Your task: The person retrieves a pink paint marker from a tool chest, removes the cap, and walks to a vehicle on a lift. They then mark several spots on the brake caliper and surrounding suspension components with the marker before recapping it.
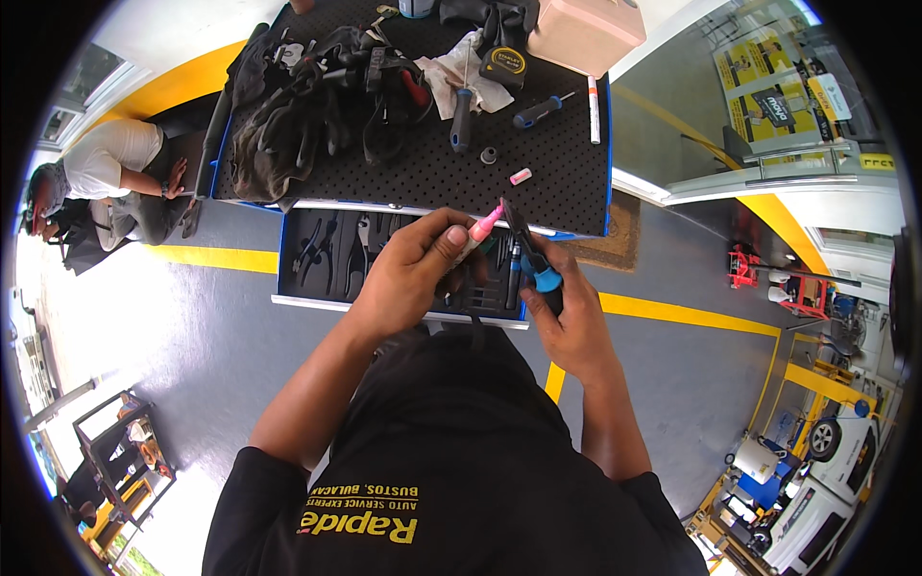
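My left hand is closed round a marker with a pink front end, its tip pointing up and away from me. In my right hand are pliers with blue and black handles. Their dark jaws are at the marker's tip; whether they grip it is too small to tell. Just beyond, a small pink and white cap lies on the black perforated top of the tool cabinet. Below my hands, an open drawer holds several pliers and other tools, partly hidden by my hands.
Black gloves cover the top's left side. Two screwdrivers, a tape measure, a white marker and a pinkish box lie farther back. A person crouches at far left. A white car stands lower right.
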Demonstrator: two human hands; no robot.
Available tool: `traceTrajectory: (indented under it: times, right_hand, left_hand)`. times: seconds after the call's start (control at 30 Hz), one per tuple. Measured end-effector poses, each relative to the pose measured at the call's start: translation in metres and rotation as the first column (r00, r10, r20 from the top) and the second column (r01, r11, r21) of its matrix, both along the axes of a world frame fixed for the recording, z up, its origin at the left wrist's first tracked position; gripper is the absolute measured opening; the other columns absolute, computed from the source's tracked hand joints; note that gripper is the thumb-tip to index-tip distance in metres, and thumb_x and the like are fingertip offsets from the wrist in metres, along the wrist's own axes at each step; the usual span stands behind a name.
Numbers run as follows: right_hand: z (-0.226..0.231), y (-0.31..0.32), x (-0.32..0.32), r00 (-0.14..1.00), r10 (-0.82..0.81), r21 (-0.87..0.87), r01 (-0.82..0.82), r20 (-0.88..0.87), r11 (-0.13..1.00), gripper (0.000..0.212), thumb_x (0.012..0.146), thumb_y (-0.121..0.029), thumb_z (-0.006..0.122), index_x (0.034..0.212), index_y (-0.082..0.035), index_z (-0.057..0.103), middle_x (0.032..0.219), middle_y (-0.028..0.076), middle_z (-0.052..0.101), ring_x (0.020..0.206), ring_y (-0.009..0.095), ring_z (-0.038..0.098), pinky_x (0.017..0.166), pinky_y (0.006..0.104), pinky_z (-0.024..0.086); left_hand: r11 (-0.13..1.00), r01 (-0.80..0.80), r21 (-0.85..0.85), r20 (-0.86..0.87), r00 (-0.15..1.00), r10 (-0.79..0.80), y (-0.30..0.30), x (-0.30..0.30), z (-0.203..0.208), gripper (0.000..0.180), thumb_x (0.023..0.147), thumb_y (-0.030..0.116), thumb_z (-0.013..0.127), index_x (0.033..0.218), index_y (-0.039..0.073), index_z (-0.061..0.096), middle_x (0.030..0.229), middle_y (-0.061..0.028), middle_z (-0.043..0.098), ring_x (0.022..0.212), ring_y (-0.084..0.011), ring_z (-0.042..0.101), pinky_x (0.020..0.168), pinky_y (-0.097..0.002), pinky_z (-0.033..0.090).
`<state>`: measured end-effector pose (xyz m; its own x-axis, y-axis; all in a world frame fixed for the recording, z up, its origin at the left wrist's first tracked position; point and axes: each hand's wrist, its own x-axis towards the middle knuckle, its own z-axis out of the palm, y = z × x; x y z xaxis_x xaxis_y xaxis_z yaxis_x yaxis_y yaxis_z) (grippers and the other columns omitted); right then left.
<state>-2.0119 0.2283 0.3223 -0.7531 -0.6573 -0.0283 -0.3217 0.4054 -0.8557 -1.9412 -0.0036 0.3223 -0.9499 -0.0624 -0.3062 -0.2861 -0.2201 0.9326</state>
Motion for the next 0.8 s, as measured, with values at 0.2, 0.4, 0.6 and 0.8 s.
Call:
traceTrajectory:
  times: [0.2,0.4,0.6,0.8]
  right_hand:
    - [-0.002,0.001,0.003,1.000,0.023,-0.050,-0.023,-0.005,0.998,0.055,0.099,-0.003,0.068,0.151,-0.005,0.051,0.128,0.017,0.068,0.114,0.027,0.068,0.103,0.0369,0.050]
    - [0.003,0.003,0.003,0.998,0.021,-0.047,-0.019,0.051,0.999,0.058,0.097,-0.001,0.069,0.152,-0.005,0.052,0.126,0.016,0.069,0.113,0.023,0.067,0.103,0.0366,0.050]
    - [0.003,0.003,0.002,1.000,0.016,-0.023,-0.016,0.001,1.000,0.060,0.096,-0.001,0.070,0.153,-0.006,0.052,0.131,0.018,0.067,0.119,0.026,0.066,0.105,0.0370,0.049]
    - [-0.002,0.004,0.003,0.999,0.019,-0.006,-0.020,-0.050,1.000,0.064,0.095,-0.001,0.069,0.155,-0.014,0.051,0.128,0.019,0.066,0.112,0.041,0.066,0.098,0.0443,0.051]
  left_hand:
    - [0.998,0.014,0.069,0.021,1.000,-0.015,-0.004,0.003,-0.006,0.039,0.115,0.035,0.049,0.121,0.002,0.068,0.085,-0.0017,0.070,0.072,-0.0071,0.059,0.064,-0.0241,0.047]
    - [0.984,0.027,0.176,0.001,1.000,-0.028,-0.007,0.004,-0.009,0.040,0.115,0.034,0.048,0.121,0.001,0.068,0.084,-0.0029,0.069,0.070,-0.0074,0.061,0.063,-0.0244,0.049]
    - [0.986,0.030,0.164,-0.013,1.000,-0.029,-0.005,0.004,-0.009,0.042,0.115,0.036,0.048,0.118,-0.001,0.067,0.078,-0.0060,0.066,0.062,-0.0076,0.056,0.054,-0.0225,0.043]
    - [0.986,0.043,0.163,-0.032,0.999,-0.039,-0.007,0.006,-0.012,0.042,0.115,0.036,0.048,0.118,-0.001,0.067,0.078,-0.0056,0.067,0.061,-0.0072,0.056,0.054,-0.0218,0.042]
